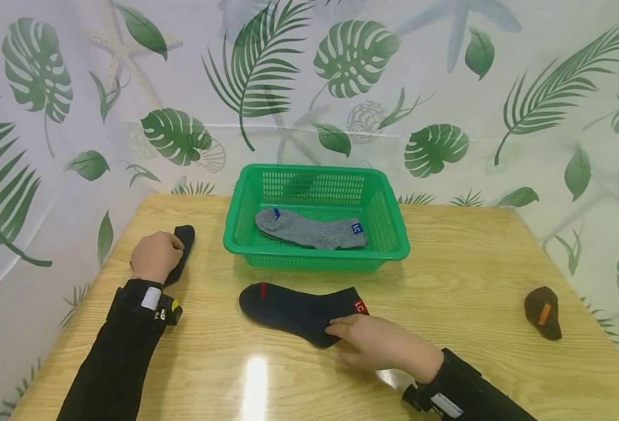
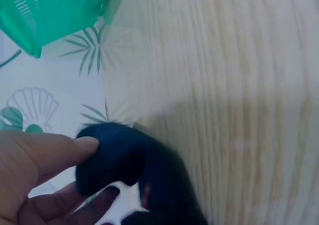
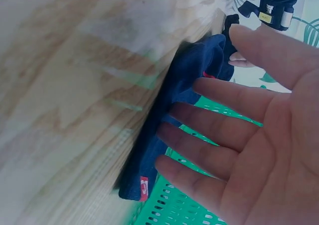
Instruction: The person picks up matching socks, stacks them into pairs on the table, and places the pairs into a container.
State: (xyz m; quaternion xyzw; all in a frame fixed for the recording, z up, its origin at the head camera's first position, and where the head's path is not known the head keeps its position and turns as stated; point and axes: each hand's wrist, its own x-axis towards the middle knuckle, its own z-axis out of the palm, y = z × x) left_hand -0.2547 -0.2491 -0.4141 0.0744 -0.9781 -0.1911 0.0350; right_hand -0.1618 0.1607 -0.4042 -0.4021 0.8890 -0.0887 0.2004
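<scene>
A dark navy sock (image 1: 293,307) with a red heel stripe and a red tag lies flat in front of the green basket. My right hand (image 1: 378,345) is at its cuff end, and in the right wrist view its fingers (image 3: 219,123) extend fairly straight beside the sock, not curled round it. At the table's left side my left hand (image 1: 157,256) pinches another dark sock (image 1: 185,240). Seen from the left wrist, the thumb presses on this sock (image 2: 124,155), which bends over and has a small red mark.
A green plastic basket (image 1: 317,261) stands at the back middle of the wooden table (image 1: 457,263). Inside it lies a grey sock (image 1: 312,230) with blue marks. Far right is a small folded brown item (image 1: 542,313) with an orange stripe. Leaf-patterned cloth (image 1: 299,82) hangs behind.
</scene>
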